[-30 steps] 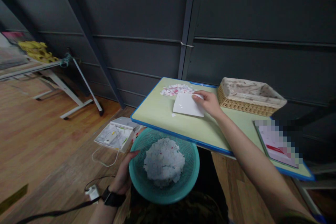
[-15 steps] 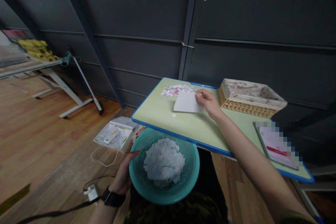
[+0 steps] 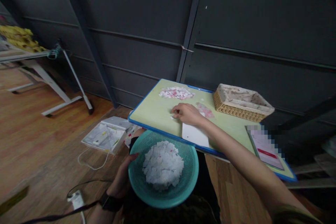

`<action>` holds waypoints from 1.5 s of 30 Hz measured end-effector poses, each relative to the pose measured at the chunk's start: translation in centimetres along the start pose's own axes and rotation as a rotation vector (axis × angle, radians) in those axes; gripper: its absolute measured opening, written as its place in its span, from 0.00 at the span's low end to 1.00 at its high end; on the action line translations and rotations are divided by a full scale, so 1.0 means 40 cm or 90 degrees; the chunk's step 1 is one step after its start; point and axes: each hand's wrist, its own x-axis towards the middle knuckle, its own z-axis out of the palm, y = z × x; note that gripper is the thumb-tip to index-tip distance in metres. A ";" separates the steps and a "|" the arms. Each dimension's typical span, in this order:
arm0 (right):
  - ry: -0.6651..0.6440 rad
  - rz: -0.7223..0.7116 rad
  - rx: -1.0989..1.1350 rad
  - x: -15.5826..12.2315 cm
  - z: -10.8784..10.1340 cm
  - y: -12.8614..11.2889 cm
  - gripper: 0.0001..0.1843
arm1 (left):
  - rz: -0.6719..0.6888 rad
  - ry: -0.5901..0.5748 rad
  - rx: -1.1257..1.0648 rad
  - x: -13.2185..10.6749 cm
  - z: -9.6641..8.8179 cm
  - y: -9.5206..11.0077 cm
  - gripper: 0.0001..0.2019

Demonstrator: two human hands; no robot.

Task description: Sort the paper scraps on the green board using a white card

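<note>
My left hand (image 3: 123, 179) grips the left rim of a teal mesh basket (image 3: 189, 178) held below the table edge; it holds a heap of white paper scraps (image 3: 162, 163). My right hand (image 3: 187, 113) rests on the green table (image 3: 154, 110), fingers curled, their tips at a tiny white scrap (image 3: 172, 117). A white sheet (image 3: 195, 135) lies under my right wrist, overhanging the table's front edge. Whether the fingers pinch anything I cannot see. A pile of pink and white scraps (image 3: 176, 93) lies farther back, and a pink piece (image 3: 206, 110) lies just behind my wrist.
A wicker tray (image 3: 240, 103) stands at the back right of the table, and a booklet (image 3: 265, 145) lies near the right front. On the wooden floor to the left are a white flat device (image 3: 103, 135) with a cable, a plug (image 3: 76, 199) and a white stand (image 3: 63, 91).
My right hand has come forward and left from the scrap pile, bringing the white sheet to the table's front edge. A pink piece now shows where the sheet lay. The basket stays put.
</note>
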 end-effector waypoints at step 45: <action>-0.057 0.088 -0.121 -0.032 -0.041 0.037 0.11 | 0.007 -0.012 -0.051 -0.005 -0.012 -0.010 0.13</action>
